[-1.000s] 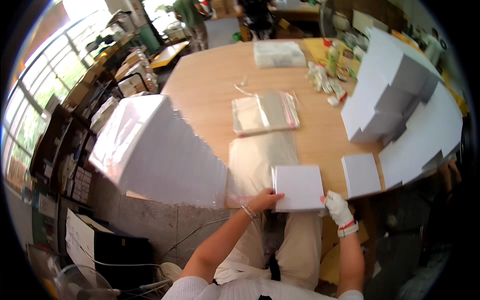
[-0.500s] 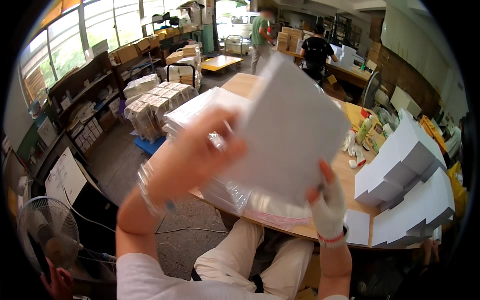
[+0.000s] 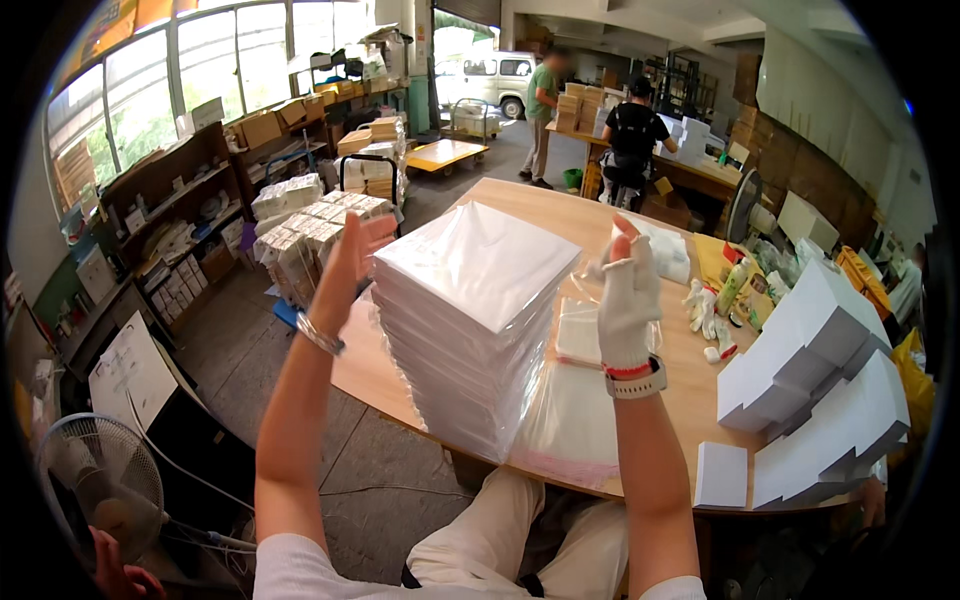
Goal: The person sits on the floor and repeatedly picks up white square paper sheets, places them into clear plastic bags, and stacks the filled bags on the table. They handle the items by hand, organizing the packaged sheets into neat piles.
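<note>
A tall stack of white paper packs in clear plastic (image 3: 476,262) stands at the table's front edge, its glossy top pack lying flat. My bare left hand (image 3: 352,265) is raised at the stack's left side, fingers stretched, holding nothing. My right hand (image 3: 628,310), in a white knitted glove with bare fingertips, is up on the right, apart from the stack, fingers extended and nothing in it. Beneath my right forearm, flat clear plastic bags (image 3: 562,425) with a pink edge lie on the table. A smaller plastic-wrapped pack (image 3: 578,332) is just beyond them.
Stepped piles of white paper (image 3: 800,350) fill the table's right end, beside a small white block (image 3: 720,474). White gloves (image 3: 703,308) and a bottle (image 3: 733,284) lie farther back. Wrapped bundles (image 3: 320,225) are at left. A fan (image 3: 100,475) stands lower left. Two people work beyond.
The white pack I held up in both hands is now out of them, and the stack stands in full view. My hands have moved apart to either side of it.
</note>
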A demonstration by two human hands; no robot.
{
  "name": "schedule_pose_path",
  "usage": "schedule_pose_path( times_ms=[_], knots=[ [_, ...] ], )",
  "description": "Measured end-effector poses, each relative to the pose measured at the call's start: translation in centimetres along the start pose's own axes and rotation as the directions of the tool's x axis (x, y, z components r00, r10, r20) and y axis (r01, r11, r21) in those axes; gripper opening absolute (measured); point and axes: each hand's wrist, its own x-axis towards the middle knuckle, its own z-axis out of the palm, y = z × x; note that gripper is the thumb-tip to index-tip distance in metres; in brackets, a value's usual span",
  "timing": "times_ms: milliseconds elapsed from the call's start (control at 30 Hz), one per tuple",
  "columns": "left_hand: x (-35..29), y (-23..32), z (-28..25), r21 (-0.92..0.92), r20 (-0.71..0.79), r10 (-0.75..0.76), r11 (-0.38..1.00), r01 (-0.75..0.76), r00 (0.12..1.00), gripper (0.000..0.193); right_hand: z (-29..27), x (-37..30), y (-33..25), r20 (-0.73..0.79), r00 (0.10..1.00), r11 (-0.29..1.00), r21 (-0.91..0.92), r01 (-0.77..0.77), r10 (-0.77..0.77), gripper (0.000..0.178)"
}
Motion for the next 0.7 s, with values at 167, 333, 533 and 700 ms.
schedule_pose_path(
  times_ms=[167, 333, 533, 700],
  knots=[
    [-2.0, -2.7, 2.5, 0.259, -0.326, 0.396, 0.911, -0.322, 0.858, 0.057, 4.1, -1.1, 0.8, 0.083, 0.98, 0.982, -0.074, -0.173, 0.179, 0.024],
    [1.0, -6.1, 2.6, 0.523, -0.169, 0.707, 0.655, -0.546, 0.687, 0.048, 1.2, -1.3, 5.3, 0.173, 0.828, 0.553, -0.67, 0.496, -0.534, 0.022],
    [-7.1, -2.4, 2.9, 0.494, -0.462, 0.702, 0.711, -0.501, 0.541, 0.076, -10.6, -10.7, 4.6, 0.082, 0.944, 0.947, 0.01, -0.322, 0.32, 0.021],
    [-19.7, -9.6, 11.6, 0.049, 0.169, 0.717, 0.679, -0.732, 0.677, 0.018, -32.3, -22.7, 8.6, -0.12, 0.976, 0.493, -0.848, -0.195, 0.18, 0.016]
  ],
)
